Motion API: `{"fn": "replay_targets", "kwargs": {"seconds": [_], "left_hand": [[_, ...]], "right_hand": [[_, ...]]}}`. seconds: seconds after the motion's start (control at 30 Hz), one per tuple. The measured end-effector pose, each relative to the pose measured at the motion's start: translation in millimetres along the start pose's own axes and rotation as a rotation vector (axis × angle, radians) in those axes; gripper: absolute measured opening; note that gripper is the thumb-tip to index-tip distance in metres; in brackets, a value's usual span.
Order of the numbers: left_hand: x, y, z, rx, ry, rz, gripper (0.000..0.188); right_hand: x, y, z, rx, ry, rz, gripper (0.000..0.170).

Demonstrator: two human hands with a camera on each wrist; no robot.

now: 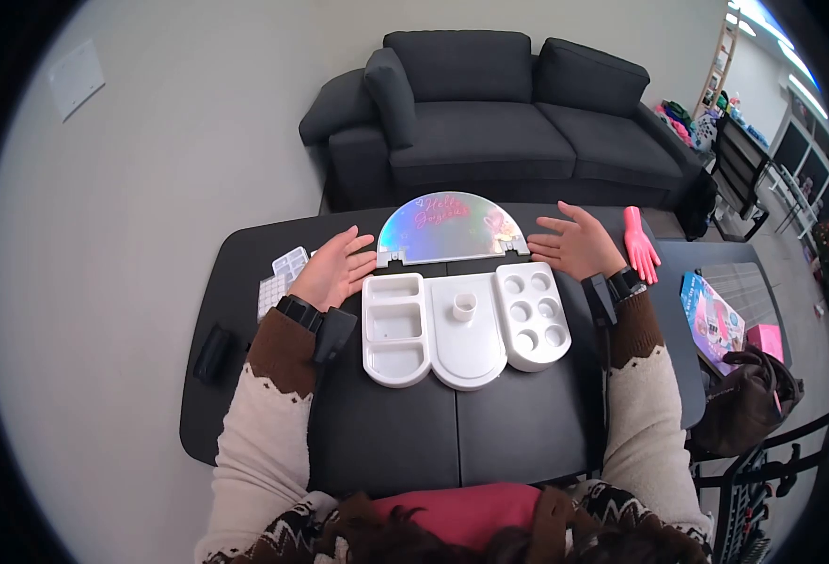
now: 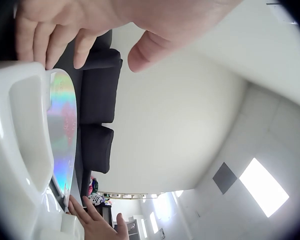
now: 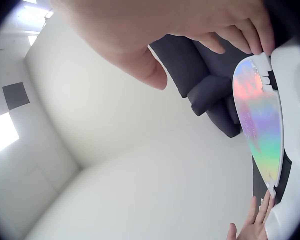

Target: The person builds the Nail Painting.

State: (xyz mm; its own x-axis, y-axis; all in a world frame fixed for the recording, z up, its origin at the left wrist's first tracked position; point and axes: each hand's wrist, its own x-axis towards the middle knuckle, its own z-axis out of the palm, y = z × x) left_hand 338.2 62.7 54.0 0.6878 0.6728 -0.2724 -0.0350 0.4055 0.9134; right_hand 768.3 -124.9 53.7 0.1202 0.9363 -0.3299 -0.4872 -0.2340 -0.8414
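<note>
A dark grey fabric sofa point(image 1: 489, 132) stands behind the black, rounded-corner bench point(image 1: 377, 432). On that bench sits the glossy white plastic three-section tray point(image 1: 454, 352): three rectangular compartments at left, a flat round-fronted middle, six round wells at right. Just behind it, a dark gap between, is the half-round iridescent panel with pink lettering point(image 1: 444, 235). The left hand point(image 1: 334, 270) and right hand point(image 1: 582, 246) flank the panel's ends, each grip spread, fingers straight, pinching nothing; whether fingertips touch the panel I cannot tell. A bright pink plastic model hand point(image 1: 638, 246) lies beyond the right hand. A small white plastic cup point(image 1: 463, 310) stands on the tray's middle.

Pushing the panel from one end only could skew it; forcing it forward misaligned might snap its small white corner tabs point(image 1: 396, 257). A jolt to the tray could tip the cup, if it is loose.
</note>
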Motion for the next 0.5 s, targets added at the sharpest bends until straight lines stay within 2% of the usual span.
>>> {"fn": "replay_targets", "kwargs": {"seconds": [0.07, 0.1, 0.17, 0.23, 0.3, 0.37, 0.4, 0.47, 0.5], "left_hand": [[2, 2, 1, -0.032, -0.003, -0.007, 0.084], [3, 2, 1, 0.003, 0.047, -0.022, 0.077], [9, 0, -2, 0.039, 0.097, -0.040, 0.070], [18, -3, -11, 0.129, 0.101, -0.030, 0.053], [25, -6, -15, 0.178, 0.087, -0.005, 0.048], [25, -3, -10, 0.226, 0.069, 0.020, 0.043], [23, -1, -10, 0.222, 0.042, 0.080, 0.041], [10, 10, 0, 0.214, 0.014, 0.173, 0.038], [8, 13, 1, 0.213, 0.013, 0.165, 0.038]], "right_hand": [[0, -4, 2, -0.055, 0.028, 0.031, 0.099], [0, -4, 3, -0.051, 0.030, 0.032, 0.099], [3, -5, 6, -0.182, 0.122, 0.055, 0.088], [9, -6, 6, -0.245, 0.100, 0.072, 0.082], [13, -3, 6, -0.307, 0.076, 0.090, 0.075], [15, 1, 7, -0.379, 0.113, 0.004, 0.052], [14, 3, 6, -0.375, 0.116, 0.009, 0.052], [7, 3, 14, -0.434, 0.090, -0.210, 0.036], [2, 1, 18, -0.431, 0.094, -0.203, 0.036]]}}
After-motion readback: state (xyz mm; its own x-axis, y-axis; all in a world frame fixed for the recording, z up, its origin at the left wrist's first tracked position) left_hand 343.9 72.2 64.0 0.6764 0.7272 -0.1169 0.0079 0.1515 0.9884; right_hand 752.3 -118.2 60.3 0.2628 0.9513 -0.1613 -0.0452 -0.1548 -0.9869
